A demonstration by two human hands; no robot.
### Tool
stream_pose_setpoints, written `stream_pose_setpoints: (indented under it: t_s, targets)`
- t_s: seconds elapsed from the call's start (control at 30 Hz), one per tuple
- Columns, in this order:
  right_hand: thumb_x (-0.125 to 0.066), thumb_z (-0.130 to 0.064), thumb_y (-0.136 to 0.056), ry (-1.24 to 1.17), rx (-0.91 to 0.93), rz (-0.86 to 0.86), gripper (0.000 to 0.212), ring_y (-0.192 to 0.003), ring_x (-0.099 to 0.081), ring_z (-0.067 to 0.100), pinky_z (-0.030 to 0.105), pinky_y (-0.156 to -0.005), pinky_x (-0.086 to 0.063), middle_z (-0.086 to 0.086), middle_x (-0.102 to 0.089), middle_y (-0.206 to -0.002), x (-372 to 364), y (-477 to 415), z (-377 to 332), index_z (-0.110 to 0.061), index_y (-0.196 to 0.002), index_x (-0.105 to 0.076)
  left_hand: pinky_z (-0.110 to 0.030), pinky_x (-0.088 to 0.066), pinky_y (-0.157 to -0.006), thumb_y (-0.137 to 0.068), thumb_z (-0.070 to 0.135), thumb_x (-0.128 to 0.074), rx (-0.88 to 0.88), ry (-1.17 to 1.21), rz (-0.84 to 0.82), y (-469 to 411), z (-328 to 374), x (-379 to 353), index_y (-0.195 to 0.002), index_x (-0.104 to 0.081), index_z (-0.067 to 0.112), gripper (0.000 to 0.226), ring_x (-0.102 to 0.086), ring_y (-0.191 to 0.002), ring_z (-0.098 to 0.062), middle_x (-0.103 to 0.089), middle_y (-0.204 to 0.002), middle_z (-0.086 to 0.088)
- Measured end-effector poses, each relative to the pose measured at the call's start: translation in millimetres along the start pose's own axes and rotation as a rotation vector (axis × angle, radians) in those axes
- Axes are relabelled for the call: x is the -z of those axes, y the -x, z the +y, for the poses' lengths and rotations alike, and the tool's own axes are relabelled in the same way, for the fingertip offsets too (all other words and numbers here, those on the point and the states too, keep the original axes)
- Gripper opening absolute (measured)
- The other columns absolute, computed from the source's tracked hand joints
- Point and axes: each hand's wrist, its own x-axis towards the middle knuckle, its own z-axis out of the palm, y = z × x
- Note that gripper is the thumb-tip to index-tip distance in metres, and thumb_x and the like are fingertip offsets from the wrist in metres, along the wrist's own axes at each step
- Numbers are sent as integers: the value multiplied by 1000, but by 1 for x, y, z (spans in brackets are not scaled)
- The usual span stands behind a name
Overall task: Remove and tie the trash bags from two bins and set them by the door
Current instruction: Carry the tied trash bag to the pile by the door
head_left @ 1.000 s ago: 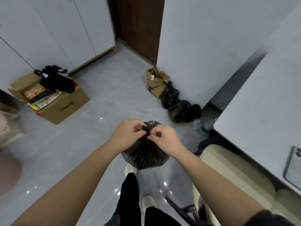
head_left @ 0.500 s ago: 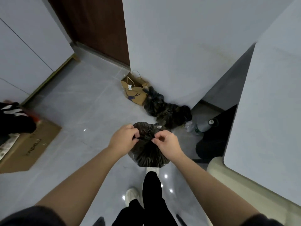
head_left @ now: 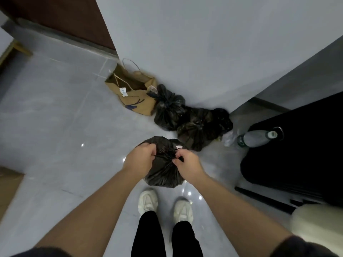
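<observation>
A full black trash bag (head_left: 163, 173) hangs in front of me above my white shoes. My left hand (head_left: 140, 160) and my right hand (head_left: 187, 165) both pinch the gathered plastic at its neck, pulling the ends apart. Two more tied black bags lie on the floor against the wall: one (head_left: 168, 108) beside a paper bag, the other (head_left: 202, 127) to its right. The dark brown door (head_left: 61, 17) is at the top left.
A brown paper carrier bag (head_left: 133, 95) stands by the wall corner. A plastic bottle (head_left: 258, 138) lies near a black bin or bag (head_left: 297, 149) at right. A cardboard box edge (head_left: 9, 190) shows at left, a cream seat (head_left: 315, 225) at lower right.
I have walked closer to the wall and the bags on the floor, looking further down. Both hands have kept hold of the bag's neck, working the knot.
</observation>
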Motion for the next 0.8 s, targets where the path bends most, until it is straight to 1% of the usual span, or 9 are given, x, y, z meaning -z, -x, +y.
stream_pose_setpoints:
  t_s: [0.17, 0.33, 0.43, 0.5, 0.57, 0.6, 0.67, 0.73, 0.8]
  targets:
    - [-60, -19, -89, -17, -69, 4, 10, -84, -55, 19, 26, -72, -38, 0, -60, -89, -37, -70, 35, -19, -82, -53, -29, -34, -64, -88, 2, -53, -63, -61, -62, -71, -41, -49, -89, -59, 5, 6, -50, -74, -20, -55, -88, -8]
    - [-59, -21, -90, -57, -133, 17, 5, -91, -58, 22, 27, -78, -44, 4, -63, -95, -58, -132, 63, -16, -91, -61, -33, -40, -65, -87, 2, -53, -96, -19, -44, -132, -68, -90, -90, -59, 4, 8, -57, -80, -29, -59, -91, -12]
    - [-60, -21, -90, -81, -168, 51, 5, -93, -60, 24, 31, -82, -48, 6, -63, -94, -62, -167, 77, -17, -89, -59, -32, -40, -63, -85, -1, -55, -141, 10, -3, -163, -77, -109, -87, -60, 3, 7, -59, -78, -30, -61, -89, -14]
    - [-61, -22, -89, -84, -177, 84, 6, -91, -60, 25, 33, -82, -50, 7, -63, -91, -63, -188, 85, -16, -88, -59, -35, -45, -66, -83, 0, -57, -157, 77, 58, -181, -81, -120, -88, -61, 4, 7, -60, -81, -31, -62, -91, -14]
    - [-62, -22, -88, -82, -186, 83, 9, -89, -61, 26, 34, -82, -51, 8, -63, -88, -66, -205, 94, -16, -84, -58, -38, -48, -79, -84, 6, -61, -71, 158, 97, -191, -86, -132, -105, -59, 8, 21, -57, -98, -30, -59, -108, -13]
    - [-62, -22, -88, -70, -188, 68, 10, -88, -61, 27, 36, -82, -51, 9, -63, -88, -70, -211, 98, -15, -82, -58, -40, -48, -87, -83, 10, -63, 5, 181, 90, -192, -89, -140, -118, -53, 10, 36, -53, -109, -29, -54, -120, -12]
    - [-61, -21, -88, -55, -187, 42, 9, -89, -61, 27, 38, -83, -52, 10, -64, -90, -78, -218, 105, -15, -82, -58, -47, -42, -101, -81, 21, -69, 173, 233, 29, -189, -99, -156, -140, -34, 14, 69, -42, -126, -31, -40, -140, -13]
    - [-60, -21, -89, -62, -180, 40, 8, -92, -60, 27, 39, -84, -52, 11, -63, -95, -87, -221, 111, -14, -86, -60, -49, -38, -107, -79, 27, -73, 324, 326, -58, -183, -106, -169, -150, -14, 18, 93, -35, -134, -33, -27, -150, -14]
    - [-58, -21, -91, -65, -169, 39, 9, -93, -60, 27, 39, -84, -51, 10, -62, -96, -93, -222, 114, -13, -89, -60, -45, -36, -107, -78, 27, -74, 384, 403, -112, -180, -110, -179, -152, -2, 20, 103, -32, -137, -32, -20, -154, -14]
